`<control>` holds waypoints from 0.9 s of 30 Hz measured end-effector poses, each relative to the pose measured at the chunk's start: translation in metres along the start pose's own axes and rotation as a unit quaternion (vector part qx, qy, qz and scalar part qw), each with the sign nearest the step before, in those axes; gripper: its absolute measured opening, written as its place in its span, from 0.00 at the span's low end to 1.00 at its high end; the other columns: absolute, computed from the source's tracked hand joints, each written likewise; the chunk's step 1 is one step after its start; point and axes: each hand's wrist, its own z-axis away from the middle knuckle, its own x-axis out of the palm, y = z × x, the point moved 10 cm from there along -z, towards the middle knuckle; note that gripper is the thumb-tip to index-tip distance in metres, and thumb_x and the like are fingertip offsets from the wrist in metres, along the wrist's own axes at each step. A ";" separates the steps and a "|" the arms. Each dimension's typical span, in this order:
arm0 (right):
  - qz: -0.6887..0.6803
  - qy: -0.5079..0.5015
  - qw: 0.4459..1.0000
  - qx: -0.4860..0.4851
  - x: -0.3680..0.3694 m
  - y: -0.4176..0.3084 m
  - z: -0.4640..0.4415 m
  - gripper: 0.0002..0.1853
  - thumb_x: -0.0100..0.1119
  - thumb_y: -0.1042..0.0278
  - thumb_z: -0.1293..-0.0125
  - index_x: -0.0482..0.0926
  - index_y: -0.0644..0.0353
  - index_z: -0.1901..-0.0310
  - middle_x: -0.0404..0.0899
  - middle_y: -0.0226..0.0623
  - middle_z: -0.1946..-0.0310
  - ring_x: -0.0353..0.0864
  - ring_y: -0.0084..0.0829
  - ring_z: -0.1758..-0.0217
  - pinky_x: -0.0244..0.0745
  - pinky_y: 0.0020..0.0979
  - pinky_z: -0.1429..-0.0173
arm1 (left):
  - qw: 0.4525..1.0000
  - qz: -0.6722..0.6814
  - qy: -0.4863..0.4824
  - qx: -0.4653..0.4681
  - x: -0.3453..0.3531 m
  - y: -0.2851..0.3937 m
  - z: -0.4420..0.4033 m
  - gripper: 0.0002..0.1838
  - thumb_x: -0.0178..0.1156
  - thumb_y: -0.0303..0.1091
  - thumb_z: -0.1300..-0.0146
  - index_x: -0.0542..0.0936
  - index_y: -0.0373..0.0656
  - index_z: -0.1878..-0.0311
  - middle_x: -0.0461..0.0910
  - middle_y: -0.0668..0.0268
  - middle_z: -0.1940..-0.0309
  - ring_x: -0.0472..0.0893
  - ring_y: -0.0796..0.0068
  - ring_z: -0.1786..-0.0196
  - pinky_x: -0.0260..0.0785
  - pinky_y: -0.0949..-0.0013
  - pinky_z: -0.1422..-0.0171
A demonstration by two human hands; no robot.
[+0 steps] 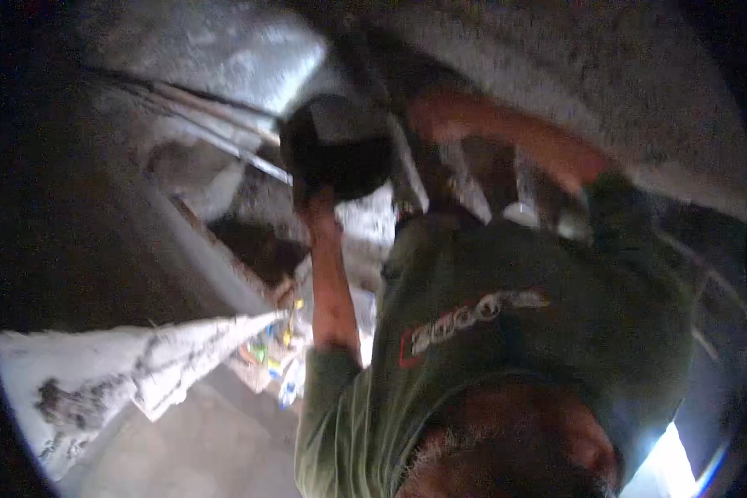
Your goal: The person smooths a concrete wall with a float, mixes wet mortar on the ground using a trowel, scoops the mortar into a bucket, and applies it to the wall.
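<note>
Neither my left hand nor my right hand shows. A person in a dark green shirt with lettering on it fills the lower right, head at the bottom edge. One of the person's forearms reaches up to a dark rounded container, and that hand is at its lower rim. The other forearm stretches across the upper middle, with its hand lost in shadow. Blur hides the container's contents.
Long thin rods run toward the container from the upper left. A rough whitish ledge crosses the lower left. Small coloured items lie beside the person's sleeve. A grey rough surface spans the upper right.
</note>
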 end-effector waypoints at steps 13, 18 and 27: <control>0.133 0.031 0.942 0.307 -0.102 -0.003 0.107 0.09 0.53 0.71 0.47 0.79 0.50 0.63 0.78 0.39 0.65 0.79 0.35 0.63 0.76 0.41 0.64 | 0.956 0.111 -0.255 0.098 0.166 0.044 0.021 0.29 0.52 0.22 0.64 0.69 0.34 0.50 0.73 0.62 0.56 0.72 0.68 0.55 0.60 0.70 0.46; 0.005 0.272 0.929 0.253 -0.052 0.047 0.142 0.10 0.55 0.69 0.49 0.78 0.54 0.63 0.78 0.41 0.66 0.78 0.45 0.63 0.74 0.45 0.62 | 0.964 -0.038 -0.213 0.155 0.193 0.073 0.050 0.25 0.56 0.26 0.61 0.72 0.35 0.53 0.75 0.61 0.61 0.73 0.67 0.62 0.65 0.69 0.53; 0.082 0.107 0.918 0.372 -0.075 0.036 0.225 0.14 0.51 0.65 0.44 0.75 0.65 0.61 0.76 0.50 0.67 0.77 0.46 0.61 0.74 0.44 0.60 | 0.951 -0.122 -0.217 0.185 0.207 0.090 0.066 0.30 0.51 0.24 0.57 0.65 0.31 0.45 0.72 0.51 0.51 0.73 0.56 0.52 0.61 0.67 0.45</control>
